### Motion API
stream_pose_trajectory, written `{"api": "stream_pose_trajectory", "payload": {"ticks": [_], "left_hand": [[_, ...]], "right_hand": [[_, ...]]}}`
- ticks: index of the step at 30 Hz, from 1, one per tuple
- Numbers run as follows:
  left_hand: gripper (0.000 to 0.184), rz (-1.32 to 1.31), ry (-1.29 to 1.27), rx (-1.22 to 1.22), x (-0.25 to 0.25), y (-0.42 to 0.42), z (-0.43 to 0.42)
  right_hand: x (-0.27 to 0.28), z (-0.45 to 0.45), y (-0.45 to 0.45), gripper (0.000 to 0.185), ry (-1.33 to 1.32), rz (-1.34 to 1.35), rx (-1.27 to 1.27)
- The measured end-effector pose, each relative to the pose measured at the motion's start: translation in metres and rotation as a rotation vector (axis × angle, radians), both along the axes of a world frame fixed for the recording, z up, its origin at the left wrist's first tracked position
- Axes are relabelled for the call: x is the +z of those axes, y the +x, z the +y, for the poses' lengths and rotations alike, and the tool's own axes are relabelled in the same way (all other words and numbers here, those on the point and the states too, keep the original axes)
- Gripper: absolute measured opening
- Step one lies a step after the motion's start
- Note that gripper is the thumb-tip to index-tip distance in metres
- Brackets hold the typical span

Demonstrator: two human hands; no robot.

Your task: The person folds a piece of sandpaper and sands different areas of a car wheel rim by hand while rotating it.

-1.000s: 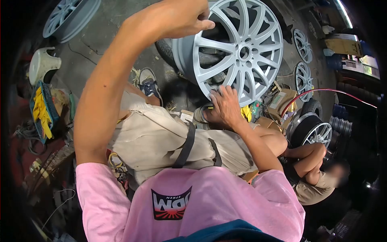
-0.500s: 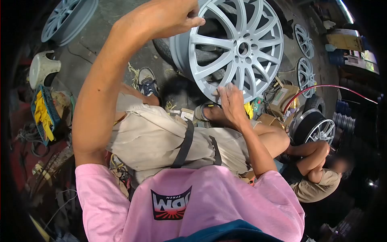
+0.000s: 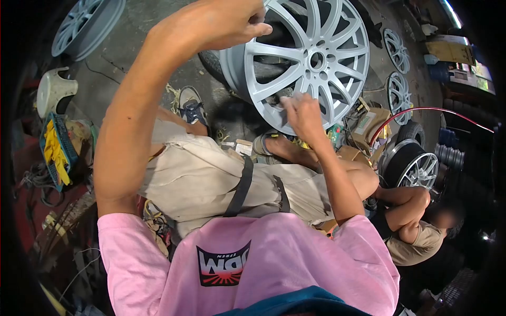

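Note:
A grey multi-spoke wheel rim [image 3: 317,61] stands tilted in front of me, its spoked face towards me. My left hand [image 3: 240,23] is at its upper left edge, fingers curled and thumb stretched along the side; the frame's top cuts off part of this hand. Low on the rim, my right hand [image 3: 304,118] presses its bunched fingertips against the lower spokes. Whatever those fingers may hold is hidden. Under and behind the rim, a dark tyre [image 3: 212,64] shows in part.
Left are another grey rim [image 3: 87,29], a white stool [image 3: 55,89] and a teal basket [image 3: 62,152] with yellow gloves. Right are more rims [image 3: 399,97], a cardboard box [image 3: 371,126], a red hose [image 3: 416,109], a wheel [image 3: 414,167] and a seated person [image 3: 416,237].
My right hand has moved slightly upward over the lower spokes, its fingers more bent. My left hand stays at the rim's upper left edge. The whole view shifts a little.

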State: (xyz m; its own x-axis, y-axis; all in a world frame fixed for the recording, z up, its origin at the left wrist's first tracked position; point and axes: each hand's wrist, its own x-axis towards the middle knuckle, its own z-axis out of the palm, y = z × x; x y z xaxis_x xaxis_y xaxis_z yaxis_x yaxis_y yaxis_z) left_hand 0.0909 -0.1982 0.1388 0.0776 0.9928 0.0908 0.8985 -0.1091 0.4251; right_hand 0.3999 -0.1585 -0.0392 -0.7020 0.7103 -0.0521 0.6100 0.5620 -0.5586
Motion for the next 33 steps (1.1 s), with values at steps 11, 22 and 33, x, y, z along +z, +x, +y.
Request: {"api": "stream_pose_trajectory", "payload": {"ticks": [11,22,33], "left_hand": [[0.035,-0.03,-0.22,0.1,0.014,0.008,-0.006],[0.035,-0.012,-0.078,-0.009,-0.015,0.012,0.007],[0.033,-0.042,-0.052,-0.008,-0.022,0.014,0.007]], "right_hand": [[0.017,-0.01,0.042,0.031,-0.236,0.092,-0.173],[-0.038,-0.076,-0.033,0.028,0.127,0.078,-0.344],[-0.019,-0.064,-0.04,0.026,0.253,0.071,-0.164]]}}
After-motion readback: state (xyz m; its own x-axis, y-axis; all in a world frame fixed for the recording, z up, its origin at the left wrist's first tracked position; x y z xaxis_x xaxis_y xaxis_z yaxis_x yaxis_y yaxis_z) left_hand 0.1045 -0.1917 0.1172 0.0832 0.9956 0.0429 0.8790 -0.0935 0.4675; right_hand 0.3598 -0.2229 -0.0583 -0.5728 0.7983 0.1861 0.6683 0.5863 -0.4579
